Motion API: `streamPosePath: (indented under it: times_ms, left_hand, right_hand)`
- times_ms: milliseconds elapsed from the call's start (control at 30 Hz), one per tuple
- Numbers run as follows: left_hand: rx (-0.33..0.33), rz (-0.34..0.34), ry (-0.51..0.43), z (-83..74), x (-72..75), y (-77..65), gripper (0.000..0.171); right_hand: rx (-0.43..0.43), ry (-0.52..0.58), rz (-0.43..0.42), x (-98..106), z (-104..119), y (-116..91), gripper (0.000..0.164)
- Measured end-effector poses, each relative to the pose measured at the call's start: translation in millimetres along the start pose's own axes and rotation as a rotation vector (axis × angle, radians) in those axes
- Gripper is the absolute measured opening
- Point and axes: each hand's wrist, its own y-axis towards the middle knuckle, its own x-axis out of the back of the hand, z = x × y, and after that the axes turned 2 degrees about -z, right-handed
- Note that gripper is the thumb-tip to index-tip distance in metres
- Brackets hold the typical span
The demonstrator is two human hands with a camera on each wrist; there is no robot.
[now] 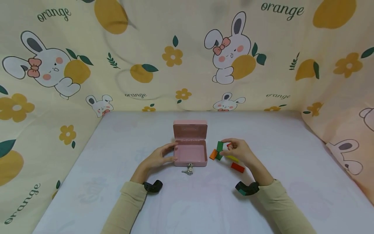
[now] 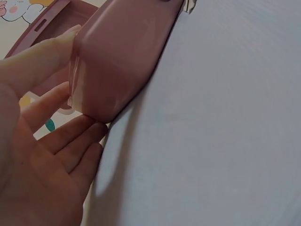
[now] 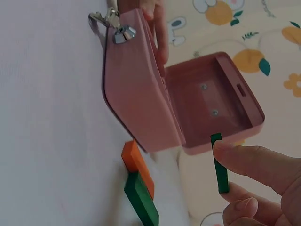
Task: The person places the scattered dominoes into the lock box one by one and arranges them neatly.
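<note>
A pink cash box (image 1: 190,164) stands on the table with its lid (image 1: 190,131) raised. My left hand (image 1: 157,157) holds its left side, the thumb and fingers spread along the rim and wall. To the right of the box, my right hand (image 1: 241,151) pinches a thin green block (image 3: 221,169) between thumb and fingers, raised off the table. Below that block lie a second green block (image 3: 142,200) and an orange block (image 1: 213,154), touching each other. A yellow block (image 1: 233,158) and a red block (image 1: 229,146) are partly hidden by the right hand.
Another red block (image 1: 238,167) lies nearer the front, below the right hand. Keys (image 1: 190,169) hang from the lock at the box's front. A patterned cloth (image 1: 181,48) hangs behind and beside the white table (image 1: 193,204).
</note>
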Motion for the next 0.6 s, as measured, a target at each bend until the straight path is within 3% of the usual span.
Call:
streamPosePath:
  times_ms: [600]
  left_hand:
    - [-0.009,0.014,-0.027,-0.3,0.2,-1.6,0.068]
  right_hand:
    - [0.092,0.034,0.05,-30.2,8.7,8.0,0.051]
